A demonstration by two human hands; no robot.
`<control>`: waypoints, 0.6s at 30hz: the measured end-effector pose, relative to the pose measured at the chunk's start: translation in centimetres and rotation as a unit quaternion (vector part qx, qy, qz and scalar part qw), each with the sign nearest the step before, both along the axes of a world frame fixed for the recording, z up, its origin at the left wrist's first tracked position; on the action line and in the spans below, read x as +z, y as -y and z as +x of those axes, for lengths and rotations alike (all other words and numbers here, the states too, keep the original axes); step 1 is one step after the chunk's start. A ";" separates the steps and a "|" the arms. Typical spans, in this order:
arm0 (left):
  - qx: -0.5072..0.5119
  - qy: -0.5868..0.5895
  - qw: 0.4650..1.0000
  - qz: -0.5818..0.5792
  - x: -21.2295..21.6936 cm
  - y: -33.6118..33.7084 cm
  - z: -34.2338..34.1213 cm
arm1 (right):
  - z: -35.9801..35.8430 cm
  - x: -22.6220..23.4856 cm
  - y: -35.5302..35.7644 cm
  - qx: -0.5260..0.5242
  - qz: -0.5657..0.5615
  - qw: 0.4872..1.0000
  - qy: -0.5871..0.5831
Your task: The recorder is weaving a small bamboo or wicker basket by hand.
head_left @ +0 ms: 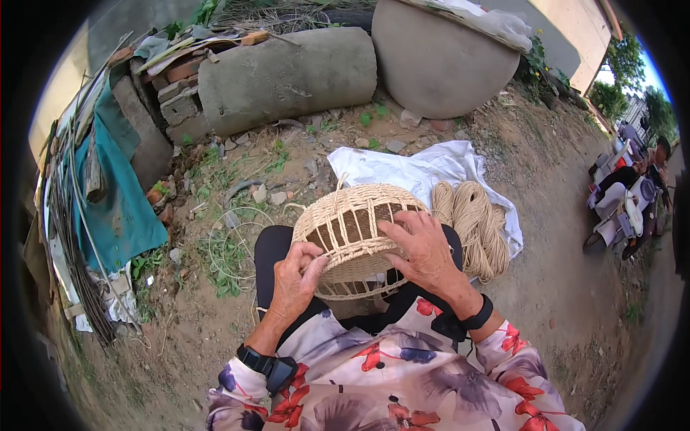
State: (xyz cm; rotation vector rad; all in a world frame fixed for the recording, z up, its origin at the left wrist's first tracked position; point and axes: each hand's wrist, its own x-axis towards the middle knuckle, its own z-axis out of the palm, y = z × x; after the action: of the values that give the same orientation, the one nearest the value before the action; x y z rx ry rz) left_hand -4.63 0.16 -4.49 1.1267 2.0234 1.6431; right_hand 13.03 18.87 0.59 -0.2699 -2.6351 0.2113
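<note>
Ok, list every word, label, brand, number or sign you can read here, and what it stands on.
None can be read.
Woven basket: no lettering visible.
White sheet: nothing legible.
Left wrist device: nothing legible.
Scooter-like vehicle at right: too small to tell.

Pale shirt [388, 384], red and purple flowers [287, 408], 2 black wrist straps [266, 366], black trousers [273, 262]

– Excuse me, is there any text, label, number or sign which one can read here?
– No. I look with much care, and I can read none of these.
</note>
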 end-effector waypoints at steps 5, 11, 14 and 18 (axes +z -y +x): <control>-0.034 0.037 0.998 -0.036 0.4 0.2 -0.3 | -0.8 2.3 1.9 0.001 0.035 0.999 -0.027; -0.118 0.111 0.980 -0.113 1.5 -0.1 -1.3 | -3.4 2.3 3.2 0.101 0.031 0.994 0.022; -0.135 0.101 0.975 -0.148 1.4 -0.2 -2.1 | -4.8 2.0 3.4 0.094 0.074 0.992 0.034; -0.141 0.172 0.968 -0.117 1.6 -0.4 -1.8 | -5.0 2.1 3.5 0.091 0.083 0.992 0.015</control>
State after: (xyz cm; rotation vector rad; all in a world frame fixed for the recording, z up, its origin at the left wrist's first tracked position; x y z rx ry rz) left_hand -6.40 0.52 -2.89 0.9225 1.6942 1.3125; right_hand 8.02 15.40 2.67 0.0235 -2.6883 0.0469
